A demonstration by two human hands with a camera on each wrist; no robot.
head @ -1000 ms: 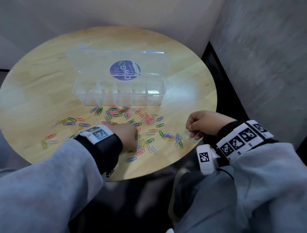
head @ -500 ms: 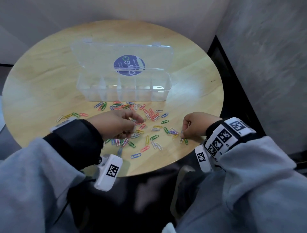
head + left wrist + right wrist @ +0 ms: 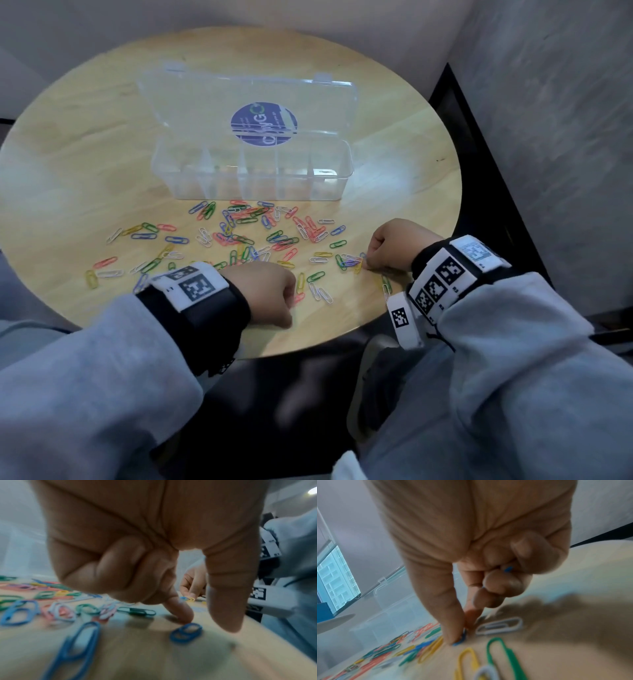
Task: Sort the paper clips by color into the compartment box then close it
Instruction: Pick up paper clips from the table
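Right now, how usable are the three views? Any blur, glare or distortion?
Head view: sharp on the paper clips, wide-angle bend at the table rim, soft glare on the clear compartment box. Left wrist view: left hand fills the frame, near clips smeared. Right wrist view: blurred foreground, dark shadow under the right hand.
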